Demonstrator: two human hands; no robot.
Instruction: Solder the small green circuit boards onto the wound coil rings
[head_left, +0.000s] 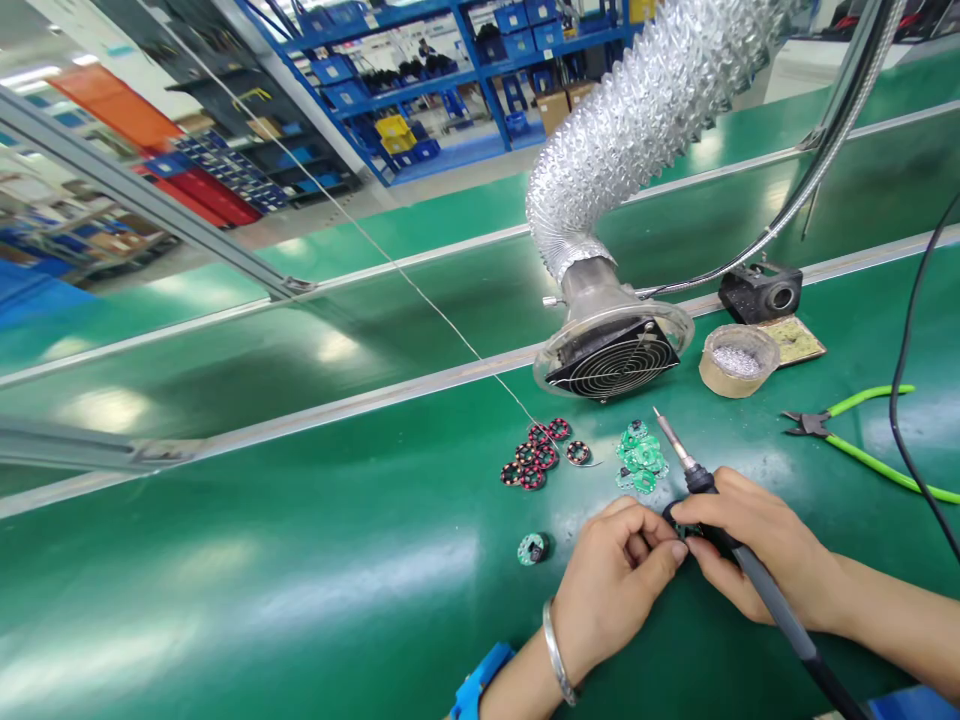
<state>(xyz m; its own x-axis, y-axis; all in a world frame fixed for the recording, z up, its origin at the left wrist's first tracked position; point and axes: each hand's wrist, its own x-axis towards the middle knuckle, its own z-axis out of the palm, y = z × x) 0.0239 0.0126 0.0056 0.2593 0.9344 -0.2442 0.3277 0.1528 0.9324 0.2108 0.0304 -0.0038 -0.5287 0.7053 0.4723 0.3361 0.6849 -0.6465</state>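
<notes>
My right hand is closed around a soldering iron, its tip pointing up and away from me. My left hand, with a metal bangle at the wrist, is pinched on a small black round part. Fingers of both hands meet at this part and cover most of it. Just beyond lies a pile of small green circuit boards. Left of that sits a cluster of copper-wound ring coils, with one coil apart. A coil with a green board on it rests left of my left hand.
A fume extractor hood on a silver duct hangs over the bench. To its right stand a round tub of metal shavings, a sponge tray and a black holder. Green-handled cutters lie far right. Solder wire slants down.
</notes>
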